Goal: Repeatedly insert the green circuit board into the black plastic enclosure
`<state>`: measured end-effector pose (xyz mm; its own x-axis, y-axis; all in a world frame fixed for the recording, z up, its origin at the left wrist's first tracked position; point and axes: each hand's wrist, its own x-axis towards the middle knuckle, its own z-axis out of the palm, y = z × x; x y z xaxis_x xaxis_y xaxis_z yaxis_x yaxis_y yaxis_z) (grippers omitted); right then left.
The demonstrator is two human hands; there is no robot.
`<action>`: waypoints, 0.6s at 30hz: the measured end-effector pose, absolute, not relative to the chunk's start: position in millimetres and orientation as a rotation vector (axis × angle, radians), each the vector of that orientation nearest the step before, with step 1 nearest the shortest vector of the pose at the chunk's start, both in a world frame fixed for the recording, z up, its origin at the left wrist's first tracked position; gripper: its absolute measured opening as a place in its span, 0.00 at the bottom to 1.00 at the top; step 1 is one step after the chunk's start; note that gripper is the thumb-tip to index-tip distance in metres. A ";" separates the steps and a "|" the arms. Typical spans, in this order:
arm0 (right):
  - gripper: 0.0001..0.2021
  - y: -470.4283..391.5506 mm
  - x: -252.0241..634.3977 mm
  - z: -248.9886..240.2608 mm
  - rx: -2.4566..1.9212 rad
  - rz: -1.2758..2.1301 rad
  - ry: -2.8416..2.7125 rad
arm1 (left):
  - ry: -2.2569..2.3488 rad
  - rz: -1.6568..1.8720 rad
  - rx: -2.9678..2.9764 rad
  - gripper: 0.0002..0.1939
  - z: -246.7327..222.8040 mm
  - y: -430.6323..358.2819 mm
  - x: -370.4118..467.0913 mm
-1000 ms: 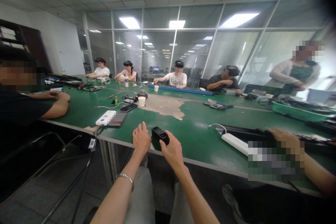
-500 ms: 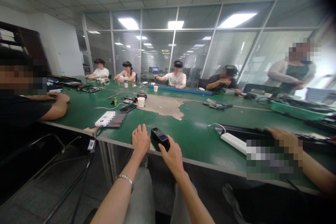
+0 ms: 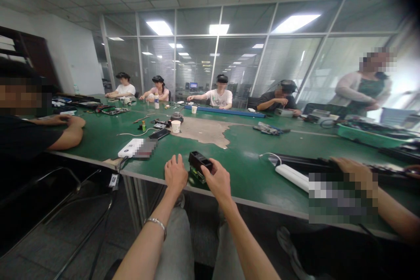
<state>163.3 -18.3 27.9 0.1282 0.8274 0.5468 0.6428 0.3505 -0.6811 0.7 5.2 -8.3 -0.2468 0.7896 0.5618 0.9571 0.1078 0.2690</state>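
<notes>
Head view: the black case [image 3: 201,160] is in the right hand [image 3: 218,179], tilted above the table [image 3: 249,183] near its front edge. That grip is clamped on the end nearest the right palm, thumb on the near side, the other fingers mostly hidden behind; this probably steadies the case while leaving its far end exposed. A glossy green part [image 3: 197,175] shows directly below the case; whether the two are joined, I cannot tell. Just left of them, the left hand [image 3: 176,174] lies palm down, fingers apart and holding nothing visible, perhaps ready to support.

Farther left of the grip are a white power bank [image 3: 130,148] and a dark phone [image 3: 159,134], with a paper cup [image 3: 176,127] beyond the left hand. Well to the grip's right, a white power strip [image 3: 292,177] and a co-worker's hand [image 3: 352,170] would restrict movement that way. Closer in, the right thumb hides part of the case, and the left hand limits room on its left.
</notes>
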 end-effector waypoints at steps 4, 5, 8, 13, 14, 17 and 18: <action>0.25 -4.8 173.9 33.7 -1.352 0.240 -1.506 | -2.122 -0.909 -1.741 0.23 -8.1 5.3 1.1; 0.25 -2.0 177.5 32.7 -1.360 0.238 -1.490 | -2.126 -0.924 -1.747 0.23 -7.9 5.0 1.3; 0.25 4.3 188.4 23.9 -1.397 0.224 -1.463 | -2.135 -0.977 -1.776 0.24 -7.0 4.1 1.4; 0.24 8.5 199.6 2.6 -1.451 0.183 -1.467 | -2.109 -1.070 -1.940 0.30 -4.5 3.6 -5.2; 0.24 8.8 200.5 -1.2 -1.460 0.176 -1.472 | -2.092 -1.085 -1.999 0.32 -3.9 3.4 -8.5; 0.25 9.1 200.7 -10.2 -1.475 0.150 -1.488 | -2.008 -1.123 -2.216 0.38 -2.7 1.7 -21.0; 0.26 9.0 200.2 -12.4 -1.473 0.137 -1.494 | -1.957 -1.148 -2.315 0.40 -2.5 0.7 -25.3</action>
<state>200.2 9.0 -12.4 0.2328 0.8064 0.5436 0.6940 0.2538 -0.6738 -25.3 0.7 -2.5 0.0224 0.8956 0.4444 0.8250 -0.2676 0.4977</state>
